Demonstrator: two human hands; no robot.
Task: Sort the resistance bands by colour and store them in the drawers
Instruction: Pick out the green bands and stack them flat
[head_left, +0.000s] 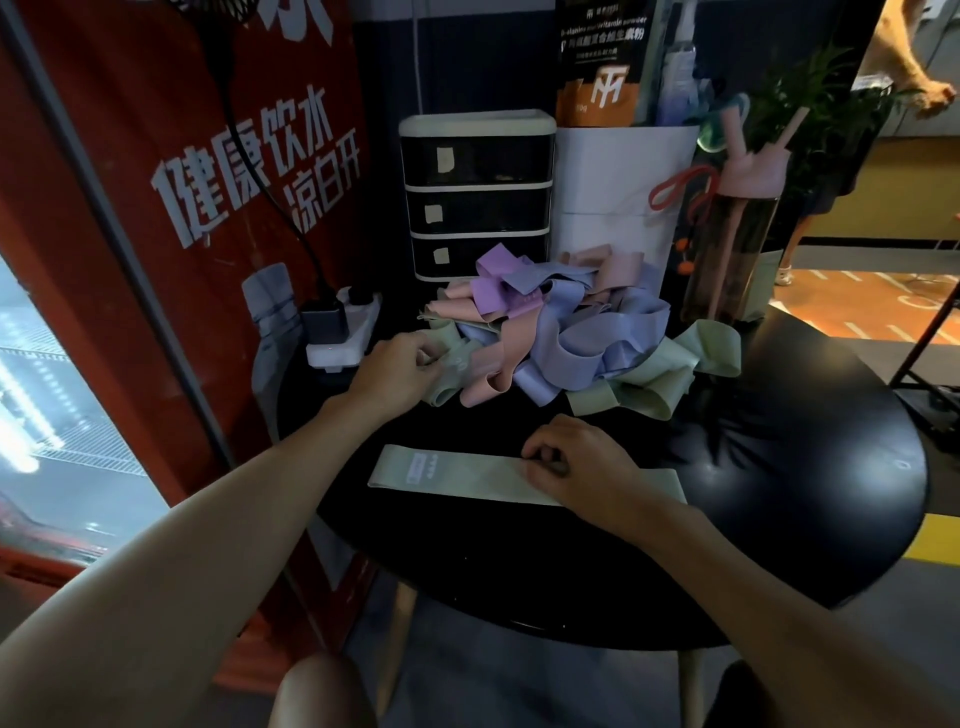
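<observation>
1. Green band (467, 474): laid flat near the front of the round black counter (810, 499), well clear of the counter's rim; printed label toward its left end.
2. Right hand (576, 462): grip curled, knuckles down, pressing on the flat green band right of its middle.
3. Left hand (400, 371): grip pinched on a green band at the left edge of the pile (550, 332).
4. Pile: tangled green, pink, blue and purple bands, at the back middle of the counter, touching the drawer unit's foot.
5. Open room: bare counter to the right and front of the flat band; the left edge is crowded by a power strip (343, 332).
6. Drawer unit (475, 192): three dark drawers, all shut, each with a pale label; contents cannot be told.
7. Bottle (737, 228): pink lid, upright right of the pile.
</observation>
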